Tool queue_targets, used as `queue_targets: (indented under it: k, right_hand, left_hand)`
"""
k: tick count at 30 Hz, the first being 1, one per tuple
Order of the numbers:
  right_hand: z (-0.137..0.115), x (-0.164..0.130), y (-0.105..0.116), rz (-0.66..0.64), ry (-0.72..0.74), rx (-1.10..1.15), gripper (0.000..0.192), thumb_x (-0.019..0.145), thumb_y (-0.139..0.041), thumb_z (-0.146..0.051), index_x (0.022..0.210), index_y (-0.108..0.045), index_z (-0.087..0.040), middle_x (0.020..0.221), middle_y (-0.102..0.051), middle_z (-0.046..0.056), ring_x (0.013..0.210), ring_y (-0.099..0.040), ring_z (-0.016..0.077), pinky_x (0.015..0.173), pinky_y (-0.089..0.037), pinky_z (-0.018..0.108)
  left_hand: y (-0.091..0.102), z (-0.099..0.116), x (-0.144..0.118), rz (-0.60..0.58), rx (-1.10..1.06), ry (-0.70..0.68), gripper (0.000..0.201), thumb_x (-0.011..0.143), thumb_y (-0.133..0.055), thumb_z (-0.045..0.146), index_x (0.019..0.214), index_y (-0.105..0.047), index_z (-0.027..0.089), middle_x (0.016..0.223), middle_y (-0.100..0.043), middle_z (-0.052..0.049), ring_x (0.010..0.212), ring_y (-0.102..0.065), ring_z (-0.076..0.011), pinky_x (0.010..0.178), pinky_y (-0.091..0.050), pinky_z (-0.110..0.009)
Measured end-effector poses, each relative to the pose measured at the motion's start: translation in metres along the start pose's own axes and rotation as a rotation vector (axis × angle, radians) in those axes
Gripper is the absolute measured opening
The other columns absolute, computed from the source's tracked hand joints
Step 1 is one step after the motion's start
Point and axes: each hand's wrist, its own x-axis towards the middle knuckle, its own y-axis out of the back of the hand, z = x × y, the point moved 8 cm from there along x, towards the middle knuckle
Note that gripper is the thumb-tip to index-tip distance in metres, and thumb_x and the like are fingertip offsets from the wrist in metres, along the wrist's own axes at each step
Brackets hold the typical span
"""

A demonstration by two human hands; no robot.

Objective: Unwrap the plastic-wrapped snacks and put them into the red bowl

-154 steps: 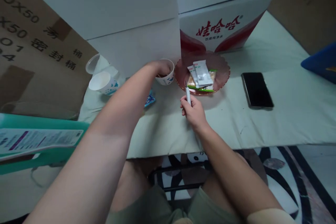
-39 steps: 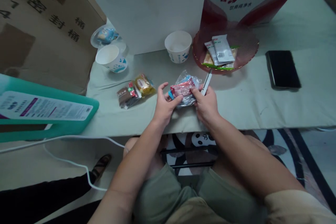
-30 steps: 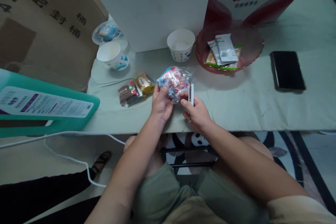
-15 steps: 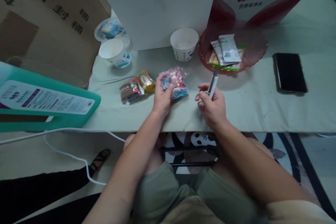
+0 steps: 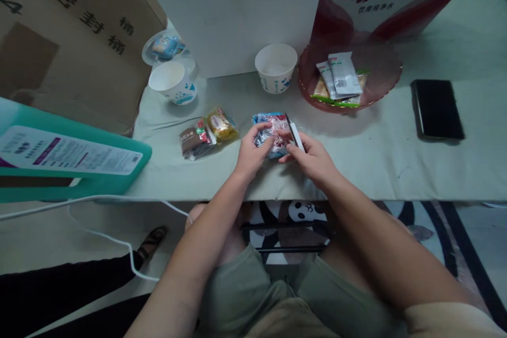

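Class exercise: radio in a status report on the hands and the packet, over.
Left hand gripping clear snack packet on table. Right hand on packet too, holding small white tool. Two more snack packs beside left hand, apart.

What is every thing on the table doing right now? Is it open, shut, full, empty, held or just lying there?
Clear candy bag: held by both hands.
Left hand: gripping the bag.
Right hand: holding a white pen-like tool against the bag.
Middle paper cup: upright, looks empty.
Left paper cup: tilted.
Phone: screen dark, lying flat.
Pink plate: holding packets.
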Motion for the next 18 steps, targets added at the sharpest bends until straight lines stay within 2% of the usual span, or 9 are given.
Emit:
queue_targets:
  k: [3, 5, 7, 10, 13, 15, 18]
  right_hand:
    - [0.003, -0.002, 0.0, -0.015, -0.054, -0.048, 0.041, 0.083, -0.062, -0.037, 0.12, -0.07, -0.02, 0.113, -0.073, 0.007, 0.068, -0.072, 0.0143, 0.068, -0.052, 0.03]
    - [0.008, -0.003, -0.001, -0.046, -0.115, -0.087, 0.042, 0.084, -0.061, -0.039, 0.12, -0.07, -0.02, 0.098, -0.073, 0.004, 0.064, -0.069, 0.0139, 0.06, -0.047, 0.027]
    - [0.01, -0.003, 0.004, -0.015, -0.158, -0.125, 0.038, 0.086, -0.057, -0.042, 0.113, -0.073, -0.02, 0.075, -0.067, 0.001, 0.056, -0.061, 0.0125, 0.052, -0.04, 0.025]
    - [0.005, -0.002, 0.021, 0.146, -0.141, -0.116, 0.032, 0.086, -0.052, -0.041, 0.095, -0.073, -0.019, 0.056, -0.052, -0.003, 0.049, -0.047, 0.0114, 0.044, -0.031, 0.024]
    - [-0.003, -0.001, 0.028, 0.229, -0.084, 0.002, 0.029, 0.084, -0.056, -0.043, 0.091, -0.069, -0.019, 0.062, -0.054, -0.003, 0.047, -0.046, 0.0095, 0.043, -0.034, 0.023]
    - [-0.006, 0.001, 0.023, 0.201, -0.08, 0.089, 0.031, 0.082, -0.06, -0.047, 0.091, -0.067, -0.019, 0.067, -0.058, -0.002, 0.046, -0.05, 0.0087, 0.042, -0.037, 0.022]
    - [-0.003, 0.005, 0.009, 0.127, -0.154, 0.17, 0.029, 0.081, -0.063, -0.046, 0.087, -0.065, -0.018, 0.065, -0.06, -0.002, 0.045, -0.052, 0.0082, 0.041, -0.039, 0.021]
  left_hand:
    - [0.011, -0.005, 0.005, 0.109, -0.033, -0.003, 0.03, 0.084, -0.066, 0.023, 0.115, -0.067, 0.022, 0.113, -0.072, -0.005, 0.099, -0.068, -0.0193, 0.088, -0.056, -0.033]
    - [0.018, -0.006, 0.008, 0.167, -0.031, -0.011, 0.031, 0.085, -0.065, 0.024, 0.116, -0.065, 0.022, 0.114, -0.071, -0.006, 0.1, -0.068, -0.0199, 0.09, -0.056, -0.034]
    - [0.019, -0.005, 0.01, 0.152, -0.005, -0.018, 0.033, 0.084, -0.068, 0.026, 0.116, -0.064, 0.021, 0.114, -0.071, -0.006, 0.102, -0.068, -0.0213, 0.093, -0.056, -0.036]
    - [0.012, 0.001, 0.008, 0.061, 0.079, -0.063, 0.041, 0.078, -0.074, 0.026, 0.117, -0.063, 0.02, 0.12, -0.069, -0.008, 0.111, -0.067, -0.0242, 0.102, -0.052, -0.04]
    - [0.009, 0.009, 0.006, 0.034, 0.181, -0.147, 0.042, 0.078, -0.071, 0.02, 0.12, -0.062, 0.02, 0.124, -0.067, -0.01, 0.12, -0.064, -0.0259, 0.11, -0.047, -0.043]
    - [0.008, 0.011, 0.006, 0.041, 0.215, -0.174, 0.041, 0.08, -0.068, 0.018, 0.12, -0.062, 0.019, 0.124, -0.067, -0.011, 0.12, -0.064, -0.0261, 0.11, -0.047, -0.045]
    - [0.007, 0.015, 0.007, 0.048, 0.251, -0.235, 0.04, 0.08, -0.067, 0.016, 0.119, -0.062, 0.02, 0.12, -0.067, -0.011, 0.116, -0.065, -0.0254, 0.107, -0.049, -0.044]
